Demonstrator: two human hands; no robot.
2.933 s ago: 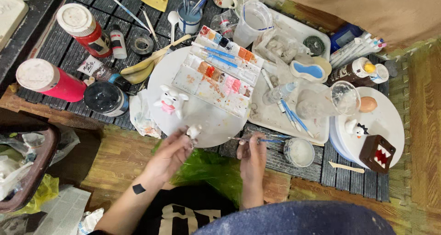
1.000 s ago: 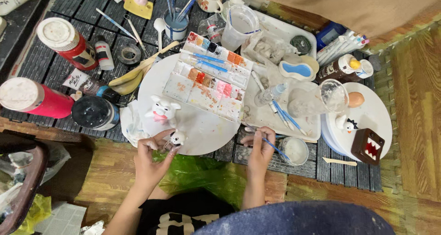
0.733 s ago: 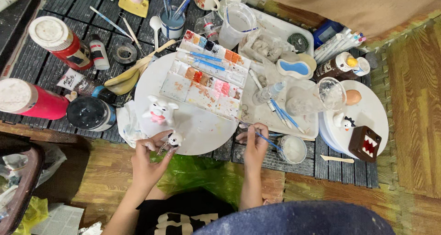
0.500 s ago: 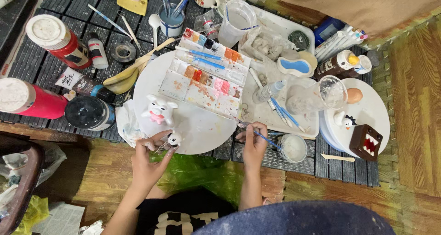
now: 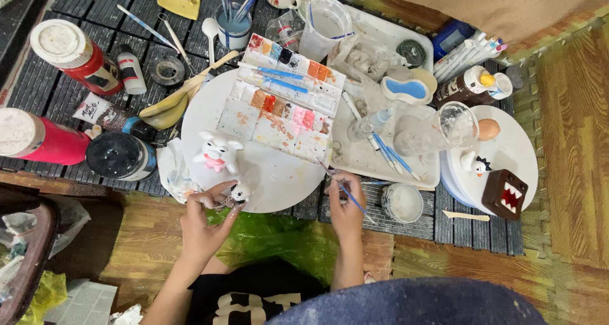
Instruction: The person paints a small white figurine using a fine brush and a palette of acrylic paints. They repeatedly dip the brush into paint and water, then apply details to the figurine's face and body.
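- The left hand (image 5: pixel 204 226) pinches a tiny white figurine (image 5: pixel 239 192) with dark markings between its fingertips, holding it just over the near edge of the round white board (image 5: pixel 266 179).
- The right hand (image 5: pixel 346 205) is closed around a thin blue-handled paintbrush (image 5: pixel 346 193); the brush slants up and left, its tip at the near corner of the paint palette (image 5: pixel 282 109).
- That palette lies across the round white board, its wells smeared with orange, pink, red and brown, and two blue brushes rest on its upper part.
- A white and pink animal figure (image 5: pixel 219 152) stands upright on the board, just beyond the left hand.
- A small round pot (image 5: pixel 401 202) with whitish contents sits just right of the right hand on the slatted bench (image 5: pixel 63 90).
- Further right, a white plate (image 5: pixel 507 150) carries a brown open-mouthed block figure (image 5: pixel 504 194) and a small penguin-like figure (image 5: pixel 474 165).
- On the left of the bench lie a black-lidded jar (image 5: pixel 119 155) and two red bottles (image 5: pixel 76 55) with pale caps.
- A cup of brushes (image 5: pixel 233 25) stands at the far side.
- Green plastic sheet (image 5: pixel 279 239) lies on the floor between the forearms.
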